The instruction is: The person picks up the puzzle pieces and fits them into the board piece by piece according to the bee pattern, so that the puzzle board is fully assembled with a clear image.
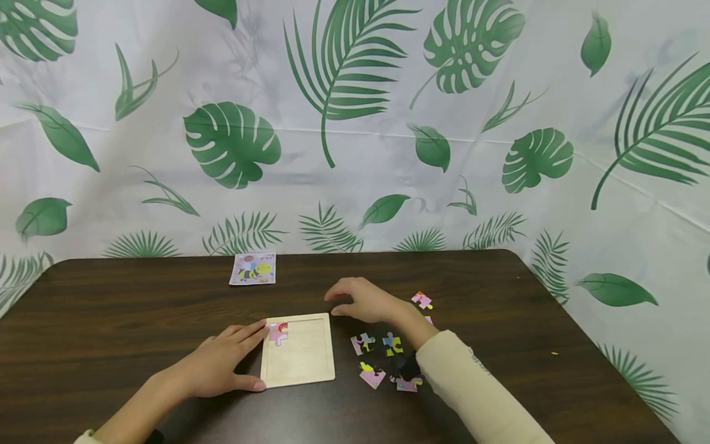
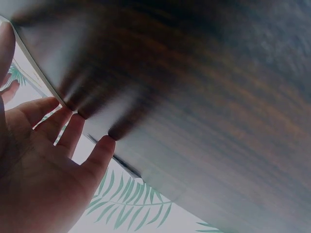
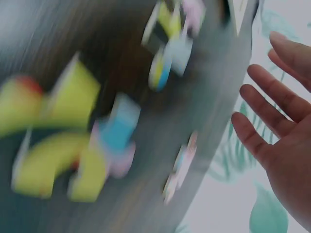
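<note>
A square wooden puzzle tray (image 1: 299, 357) lies on the dark table, with one pink-and-red puzzle piece (image 1: 279, 333) in its upper left corner. My left hand (image 1: 219, 364) rests against the tray's left side, thumb at the lower corner and extended fingers near the upper one. Past the tray's upper right corner, my right hand (image 1: 366, 300) hovers with loosely bent fingers and nothing in them. In the right wrist view its fingers (image 3: 274, 109) are spread apart, away from the blurred yellow puzzle piece (image 3: 58, 160).
Several loose puzzle pieces lie to the tray's right, among them a yellow-and-blue piece (image 1: 393, 345) and a pink piece (image 1: 372, 375). Another piece (image 1: 423, 300) lies beyond the right forearm. A bee picture card (image 1: 253, 269) is near the table's back edge, before a leaf-patterned cloth (image 1: 344, 185).
</note>
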Demonstrator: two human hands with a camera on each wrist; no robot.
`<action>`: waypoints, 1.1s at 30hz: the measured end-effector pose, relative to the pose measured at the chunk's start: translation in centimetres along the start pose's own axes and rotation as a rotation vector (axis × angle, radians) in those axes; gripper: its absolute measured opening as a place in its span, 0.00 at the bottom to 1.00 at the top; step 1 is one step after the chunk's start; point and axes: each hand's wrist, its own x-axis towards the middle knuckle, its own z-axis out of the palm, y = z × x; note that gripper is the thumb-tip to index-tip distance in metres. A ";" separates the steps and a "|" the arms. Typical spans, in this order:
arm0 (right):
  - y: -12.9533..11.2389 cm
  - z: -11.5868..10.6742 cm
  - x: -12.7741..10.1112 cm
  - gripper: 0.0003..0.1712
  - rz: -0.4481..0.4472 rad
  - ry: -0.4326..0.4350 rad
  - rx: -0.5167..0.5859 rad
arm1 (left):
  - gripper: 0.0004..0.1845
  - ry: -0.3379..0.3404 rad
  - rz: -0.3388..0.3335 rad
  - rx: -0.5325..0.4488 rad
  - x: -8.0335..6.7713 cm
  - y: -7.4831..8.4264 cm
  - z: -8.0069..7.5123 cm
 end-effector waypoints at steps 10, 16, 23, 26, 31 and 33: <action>4.4 -2.4 -3.3 0.14 0.157 0.062 0.044 | 0.50 0.012 -0.004 -0.005 -0.2 -0.3 0.2; 6.2 -2.2 -4.5 0.14 0.230 0.087 0.052 | 0.49 0.001 -0.002 -0.015 -0.3 -0.1 0.1; 7.3 -1.5 -5.2 0.14 0.249 0.110 0.042 | 0.49 -0.009 -0.001 -0.011 -0.2 0.2 -0.1; 7.4 -1.3 -5.3 0.15 0.248 0.124 0.044 | 0.49 -0.006 0.003 -0.010 -0.2 0.3 -0.2; 7.6 -1.0 -5.3 0.15 0.238 0.136 0.022 | 0.49 -0.003 0.007 -0.014 -0.2 0.2 -0.2; 7.8 -0.9 -5.2 0.15 0.238 0.143 0.020 | 0.49 -0.004 0.006 -0.015 -0.2 0.1 -0.1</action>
